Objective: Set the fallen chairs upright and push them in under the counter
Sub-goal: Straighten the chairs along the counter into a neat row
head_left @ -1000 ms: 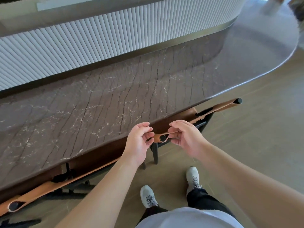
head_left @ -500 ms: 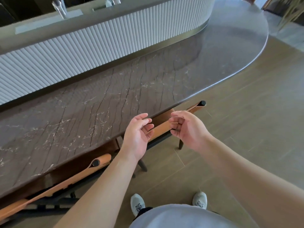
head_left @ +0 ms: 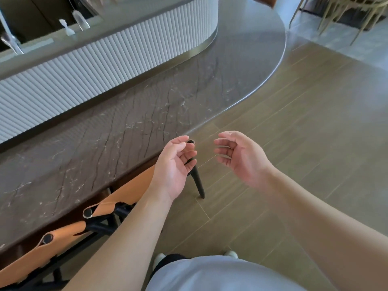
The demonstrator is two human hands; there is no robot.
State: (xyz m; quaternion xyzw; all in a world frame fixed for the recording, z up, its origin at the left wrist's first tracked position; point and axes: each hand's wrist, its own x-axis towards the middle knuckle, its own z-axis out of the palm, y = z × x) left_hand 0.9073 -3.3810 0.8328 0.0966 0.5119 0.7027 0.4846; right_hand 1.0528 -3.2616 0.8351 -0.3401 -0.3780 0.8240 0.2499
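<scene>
Both hands have released the chair back gripped a second ago: the left hand (head_left: pixel 175 164) and right hand (head_left: pixel 241 157) hover palm-inward over the floor (head_left: pixel 315 143), fingers loosely curled and apart, holding nothing. Tucked under the dark marble counter (head_left: pixel 126 133), the nearer chair (head_left: pixel 130 190) stands upright, its tan leather back partly hidden by the left forearm. A second tan chair (head_left: pixel 42 255) beside it is cut off at the lower left edge.

wood-plank floor (head_left: pixel 315 143), faucet (head_left: pixel 10 42), gold-legged furniture (head_left: pixel 336 15)
</scene>
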